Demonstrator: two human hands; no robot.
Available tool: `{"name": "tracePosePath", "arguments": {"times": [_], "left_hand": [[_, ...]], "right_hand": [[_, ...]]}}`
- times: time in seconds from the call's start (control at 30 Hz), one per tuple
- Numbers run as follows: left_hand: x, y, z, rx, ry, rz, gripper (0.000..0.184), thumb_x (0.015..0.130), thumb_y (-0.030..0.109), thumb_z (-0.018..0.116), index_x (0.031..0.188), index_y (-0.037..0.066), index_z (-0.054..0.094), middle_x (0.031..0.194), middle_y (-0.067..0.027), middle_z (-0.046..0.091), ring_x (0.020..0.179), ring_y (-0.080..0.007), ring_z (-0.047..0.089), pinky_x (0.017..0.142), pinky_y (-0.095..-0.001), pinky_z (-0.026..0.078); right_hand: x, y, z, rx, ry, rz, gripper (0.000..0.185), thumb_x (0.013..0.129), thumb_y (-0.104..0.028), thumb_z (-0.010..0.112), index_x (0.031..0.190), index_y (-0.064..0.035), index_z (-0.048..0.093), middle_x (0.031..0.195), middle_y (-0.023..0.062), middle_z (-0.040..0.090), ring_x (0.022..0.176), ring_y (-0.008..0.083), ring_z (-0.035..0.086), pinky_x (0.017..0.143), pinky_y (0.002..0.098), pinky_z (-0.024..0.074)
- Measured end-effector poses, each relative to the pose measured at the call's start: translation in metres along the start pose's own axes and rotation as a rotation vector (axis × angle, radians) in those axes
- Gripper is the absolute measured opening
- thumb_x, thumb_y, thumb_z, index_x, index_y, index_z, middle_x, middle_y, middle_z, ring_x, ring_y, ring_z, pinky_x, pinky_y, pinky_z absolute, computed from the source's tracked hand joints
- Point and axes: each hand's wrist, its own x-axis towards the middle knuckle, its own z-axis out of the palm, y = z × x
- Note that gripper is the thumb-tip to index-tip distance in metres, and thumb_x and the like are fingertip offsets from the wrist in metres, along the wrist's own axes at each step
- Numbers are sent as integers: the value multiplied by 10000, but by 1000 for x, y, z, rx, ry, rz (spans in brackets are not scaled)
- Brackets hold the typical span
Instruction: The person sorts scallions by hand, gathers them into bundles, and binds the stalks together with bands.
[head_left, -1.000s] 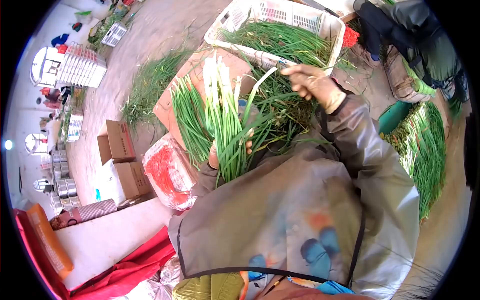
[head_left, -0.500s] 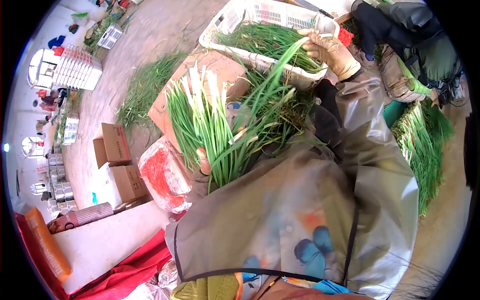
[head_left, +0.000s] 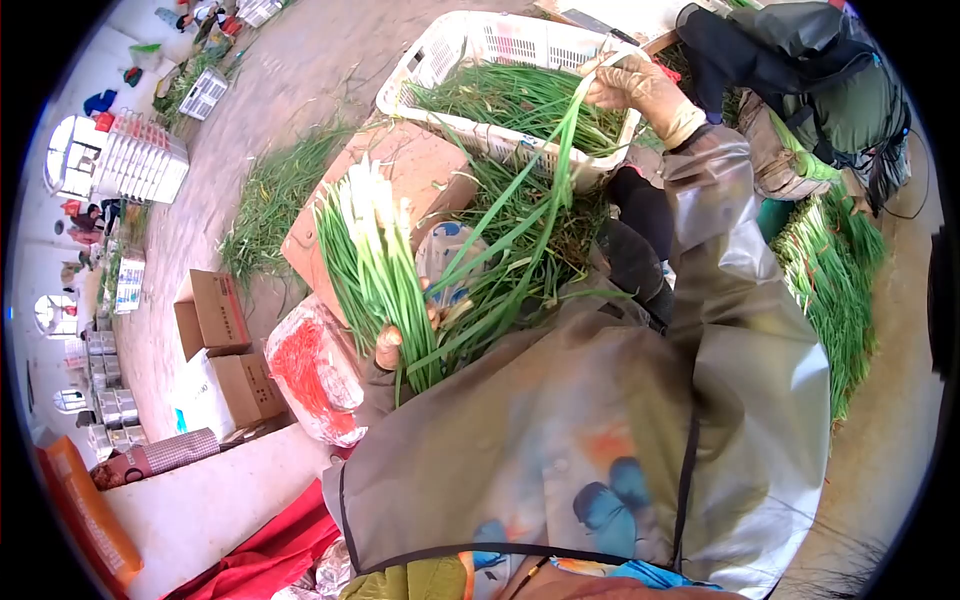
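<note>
My left hand (head_left: 388, 347), its thumb and some fingers showing, is closed around a bunch of Chinese chives (head_left: 385, 250). Their white stem ends point up and away, and the green leaves hang towards my apron. My gloved right hand (head_left: 640, 92) is raised by the right rim of a white plastic crate (head_left: 400, 95). Pinched in it are the tips of a few long chive leaves (head_left: 566, 135), which stretch down towards the bunch. Loose chives (head_left: 520, 100) lie inside the crate. More leaves and scraps (head_left: 535, 235) are heaped between the crate and my lap.
A brown board (head_left: 410, 165) lies beyond the bunch. Red ties (head_left: 305, 370) rest on a pack at left, near open cardboard boxes (head_left: 215, 315). Tied chives (head_left: 825, 290) stand at right, below another person's dark clothing (head_left: 830, 90). Leaves (head_left: 280, 190) litter the floor.
The view has shifted slightly. My right hand has drawn the leaves straighter and stays near the crate's rim. The bunch in my left hand looks narrower and more gathered.
</note>
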Motion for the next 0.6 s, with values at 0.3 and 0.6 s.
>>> {"name": "tracePosePath", "arguments": {"times": [0.3,0.6], "left_hand": [[-45,12,-59,-119,22,238,766,628,200,751,1269,14,373,1220,-106,495,881,-154,519,688,-248,421],[52,20,20,-81,-255,113,688,713,248,617,1309,28,353,1357,-171,326,1290,-307,256,1092,-426,111]], "right_hand": [[-15,-9,-19,310,-93,-134,294,872,-179,517,1080,26,544,934,132,619,874,195,611,830,309,498],[-24,-12,102,397,-275,46,237,850,-168,566,1031,-16,573,823,74,624,740,145,609,667,262,514]]}}
